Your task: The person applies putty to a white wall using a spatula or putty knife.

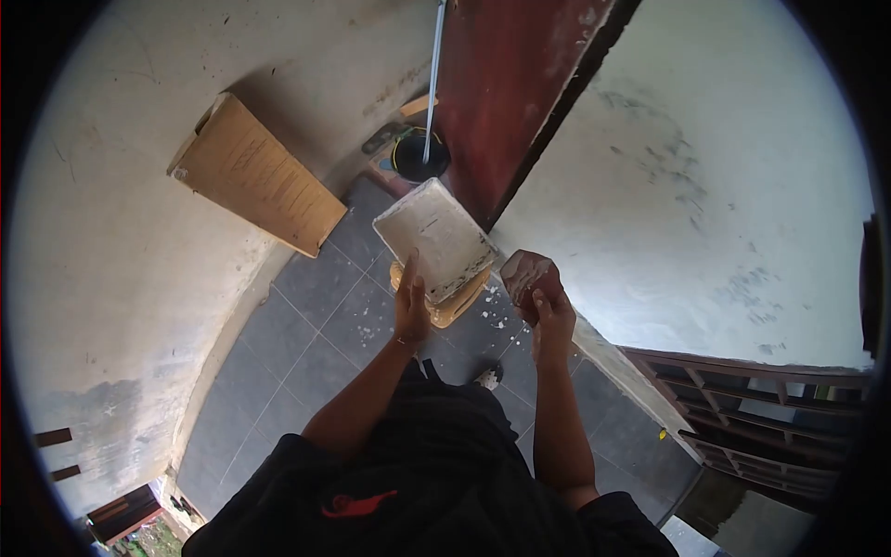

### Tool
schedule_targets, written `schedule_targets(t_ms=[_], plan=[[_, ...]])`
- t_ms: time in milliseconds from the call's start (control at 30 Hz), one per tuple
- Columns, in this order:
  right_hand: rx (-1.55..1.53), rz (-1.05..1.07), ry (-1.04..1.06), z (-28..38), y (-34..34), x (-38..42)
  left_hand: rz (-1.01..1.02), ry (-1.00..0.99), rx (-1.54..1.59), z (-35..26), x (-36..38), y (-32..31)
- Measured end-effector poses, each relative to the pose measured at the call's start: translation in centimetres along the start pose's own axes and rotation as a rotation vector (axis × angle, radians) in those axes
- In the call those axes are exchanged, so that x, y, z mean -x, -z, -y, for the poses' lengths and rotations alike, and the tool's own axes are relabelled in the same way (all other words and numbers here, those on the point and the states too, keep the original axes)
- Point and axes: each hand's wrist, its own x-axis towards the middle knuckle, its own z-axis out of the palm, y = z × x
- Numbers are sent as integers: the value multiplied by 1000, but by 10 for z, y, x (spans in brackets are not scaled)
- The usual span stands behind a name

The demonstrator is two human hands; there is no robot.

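Note:
A worn, off-white rectangular tray [432, 227] with dark specks along its near rim rests on a yellow-brown stool [461, 303]. My left hand [411, 311] is at the tray's left near edge, fingers stretched out and pointing away from me. To the right of the tray, my right hand [551, 316] grips a reddish-brown piece of sandpaper [531, 276], its face smeared with white dust. The thumb lies across the sandpaper and the other fingers are mostly hidden behind it.
A tall cardboard box [264, 172] leans at the left wall. Beyond the tray stands a black bucket [419, 156] with a long pale pole [434, 74], beside a dark red door [497, 84]. White flakes lie on the grey tiles [339, 297]. A wooden lattice [752, 408] is at the right.

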Motion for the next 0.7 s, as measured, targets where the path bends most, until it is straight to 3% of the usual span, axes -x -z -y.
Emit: schedule_targets(t_ms=[200, 267, 433, 700], plan=[[493, -96, -42, -75, -57, -25, -64, 215, 63, 66, -23, 61], [960, -72, 118, -112, -64, -43, -72, 303, 73, 95, -19, 67], [1025, 53, 71, -196, -76, -95, -181, 613, 133, 181, -13, 64], [1218, 280, 49, -297, -80, -177, -307, 745, 372, 276, -55, 53]])
